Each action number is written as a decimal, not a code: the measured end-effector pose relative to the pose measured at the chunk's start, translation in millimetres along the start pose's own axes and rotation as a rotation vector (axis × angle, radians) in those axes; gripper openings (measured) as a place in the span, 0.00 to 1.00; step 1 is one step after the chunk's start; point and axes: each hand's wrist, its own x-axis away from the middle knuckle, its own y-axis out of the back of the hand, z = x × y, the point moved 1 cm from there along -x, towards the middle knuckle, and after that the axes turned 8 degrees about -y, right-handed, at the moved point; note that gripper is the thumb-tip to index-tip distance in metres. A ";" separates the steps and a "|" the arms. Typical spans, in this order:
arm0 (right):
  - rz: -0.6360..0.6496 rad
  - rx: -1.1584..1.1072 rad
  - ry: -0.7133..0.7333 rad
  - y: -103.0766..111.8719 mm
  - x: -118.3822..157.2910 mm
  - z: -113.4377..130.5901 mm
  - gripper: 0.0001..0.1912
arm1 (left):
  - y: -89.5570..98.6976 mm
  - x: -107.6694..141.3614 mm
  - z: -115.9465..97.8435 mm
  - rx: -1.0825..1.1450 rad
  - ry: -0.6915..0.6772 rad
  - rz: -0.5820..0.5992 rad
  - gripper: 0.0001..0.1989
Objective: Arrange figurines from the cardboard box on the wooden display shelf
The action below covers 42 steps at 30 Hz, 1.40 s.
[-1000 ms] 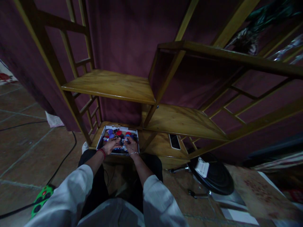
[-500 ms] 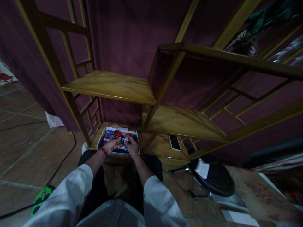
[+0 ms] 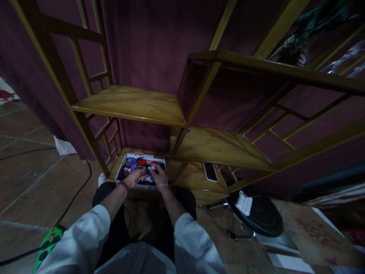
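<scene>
A shallow white box point(image 3: 156, 157) sits on the low shelf in front of my knees. Small pieces in red, purple, black, white and blue lie mixed inside it. My left hand point(image 3: 135, 177) is over the left half, fingers curled around a small dark piece point(image 3: 147, 169) whose kind I cannot make out. Close beside it, my right hand point(image 3: 159, 176) pinches a small white-and-blue piece point(image 3: 153, 168) between thumb and fingertips. Both hands are over the box, nearly meeting in its middle.
A wooden shelf unit point(image 3: 131, 104) rises around the box, with a board above my hands. A phone point(image 3: 210, 172) lies to the right. On the floor are a round black seat point(image 3: 258, 213), a green power strip point(image 3: 48, 243) and a cable point(image 3: 75, 194).
The view has shifted slightly. My hands stay over the box with small finger movements, and the left fingers have drawn in a little around the dark piece.
</scene>
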 end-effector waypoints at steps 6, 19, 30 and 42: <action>0.073 -0.135 -0.020 1.2 -1.2 7.5 0.17 | -3.7 9.7 -4.2 0.060 -0.054 -0.043 0.09; 0.099 -0.317 -0.122 -4.5 13.5 24.9 0.21 | 1.8 28.4 -9.9 0.127 -0.140 -0.070 0.07; 0.199 -0.419 -0.184 0.0 18.3 25.6 0.21 | 5.9 34.6 -4.9 0.184 -0.144 -0.059 0.06; 0.198 -0.424 -0.181 -6.9 20.0 30.0 0.22 | 10.7 38.4 -6.5 0.234 -0.193 -0.023 0.08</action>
